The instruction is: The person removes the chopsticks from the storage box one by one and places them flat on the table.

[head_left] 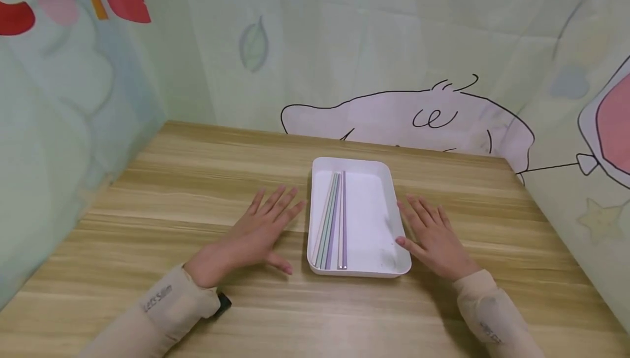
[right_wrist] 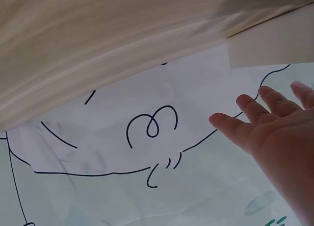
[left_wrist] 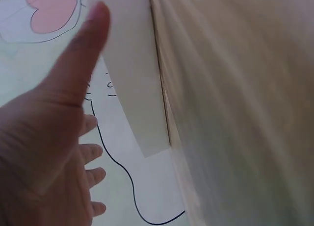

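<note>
A white rectangular tray (head_left: 374,210) stands on the wooden table. Several long, thin pastel sticks (head_left: 344,221), in pink, green and purple, lie lengthwise along its left half; whether they are chopsticks or straws I cannot tell. My left hand (head_left: 251,238) is spread to the left of the tray, fingers straight and holding nothing. To the right, my right hand (head_left: 435,240) is also spread with nothing in it. Its thumb and forefinger overlap the tray's rim in the head view; contact is unclear. Both wrist views show the tray's outer wall (left_wrist: 132,88) beside straight fingers.
The wood-grain table (head_left: 197,183) extends around the tray on all sides. Behind it and at both sides hangs a pale green printed cloth (head_left: 344,46) with cartoon drawings. A dark band (head_left: 222,306) shows at the left sleeve's cuff.
</note>
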The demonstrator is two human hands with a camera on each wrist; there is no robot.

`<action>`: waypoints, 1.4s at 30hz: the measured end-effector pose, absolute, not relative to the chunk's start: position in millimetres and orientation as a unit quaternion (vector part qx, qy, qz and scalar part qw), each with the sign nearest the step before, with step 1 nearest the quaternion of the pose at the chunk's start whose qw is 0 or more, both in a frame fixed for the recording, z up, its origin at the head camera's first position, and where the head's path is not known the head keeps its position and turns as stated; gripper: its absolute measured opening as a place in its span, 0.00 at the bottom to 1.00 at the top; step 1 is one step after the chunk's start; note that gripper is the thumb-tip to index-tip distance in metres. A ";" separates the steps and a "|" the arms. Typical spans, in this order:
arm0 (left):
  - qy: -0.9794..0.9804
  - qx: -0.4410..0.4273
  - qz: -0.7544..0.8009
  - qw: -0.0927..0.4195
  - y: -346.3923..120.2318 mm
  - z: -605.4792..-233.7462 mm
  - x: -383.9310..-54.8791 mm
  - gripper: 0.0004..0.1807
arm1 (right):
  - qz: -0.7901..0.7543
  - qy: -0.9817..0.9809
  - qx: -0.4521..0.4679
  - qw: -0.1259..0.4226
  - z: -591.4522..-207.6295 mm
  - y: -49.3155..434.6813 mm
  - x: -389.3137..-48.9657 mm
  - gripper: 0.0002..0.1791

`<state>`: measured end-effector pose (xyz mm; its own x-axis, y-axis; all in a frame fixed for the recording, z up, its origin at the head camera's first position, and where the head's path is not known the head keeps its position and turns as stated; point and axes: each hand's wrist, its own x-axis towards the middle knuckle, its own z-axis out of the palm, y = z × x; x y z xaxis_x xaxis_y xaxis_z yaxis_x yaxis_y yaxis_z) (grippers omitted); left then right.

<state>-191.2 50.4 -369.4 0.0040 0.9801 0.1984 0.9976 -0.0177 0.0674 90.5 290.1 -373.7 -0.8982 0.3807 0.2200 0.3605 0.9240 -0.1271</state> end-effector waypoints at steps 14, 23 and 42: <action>-0.664 -0.741 -0.088 0.052 69.9 -354.2 -176.6 0.68 | 0.059 -0.971 -0.190 0.134 -346.0 287.8 76.3 0.38; -0.625 -0.769 -0.118 0.064 73.5 -355.1 -171.7 0.63 | 0.065 -0.965 -0.206 0.151 -333.3 276.3 57.4 0.34; -0.605 -0.781 -0.137 0.080 75.4 -361.6 -169.7 0.48 | 0.120 -0.967 -0.223 0.026 -346.7 241.7 2.4 0.12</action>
